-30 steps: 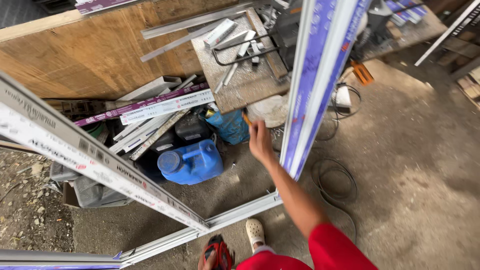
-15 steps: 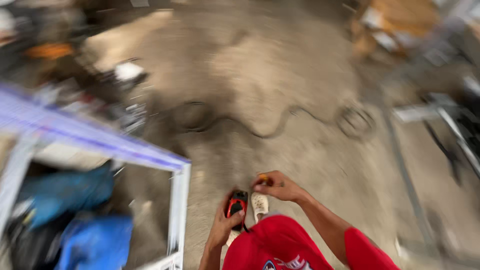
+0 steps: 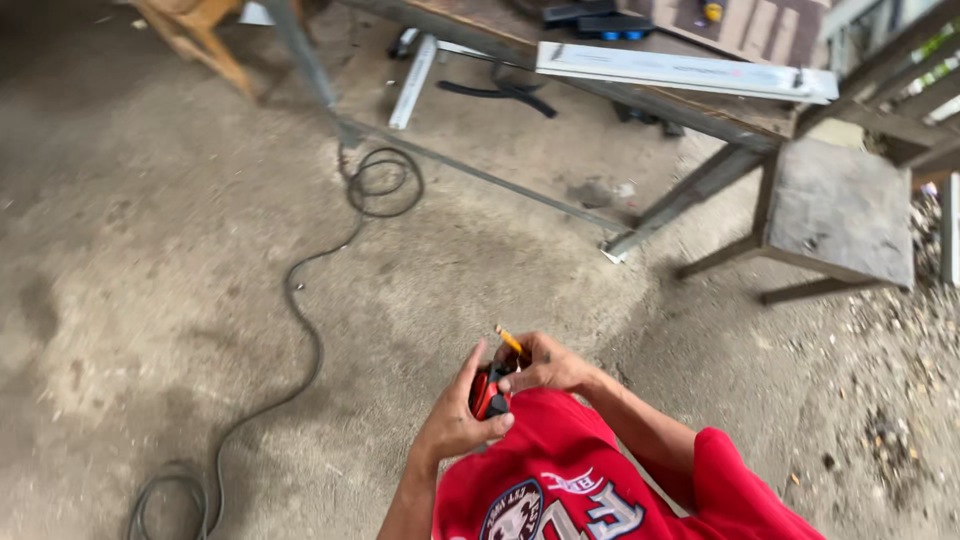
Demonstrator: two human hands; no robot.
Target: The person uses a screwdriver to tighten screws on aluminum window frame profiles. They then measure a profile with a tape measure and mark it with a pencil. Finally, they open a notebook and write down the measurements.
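Nestling in the left hand's (image 3: 455,420) grip, a red-black tape measure (image 3: 488,392).

Coiled cable (image 3: 380,185), stool (image 3: 840,210), white profile (image 3: 685,72).

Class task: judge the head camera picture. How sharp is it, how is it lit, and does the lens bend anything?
Head view: mostly sharp; the left hand and right hand on the red tool are clear, the pencil too. Daylight is soft and even, with no hard shadows or glare on the floor. Wide lens: the bench and stool lean at the edges.
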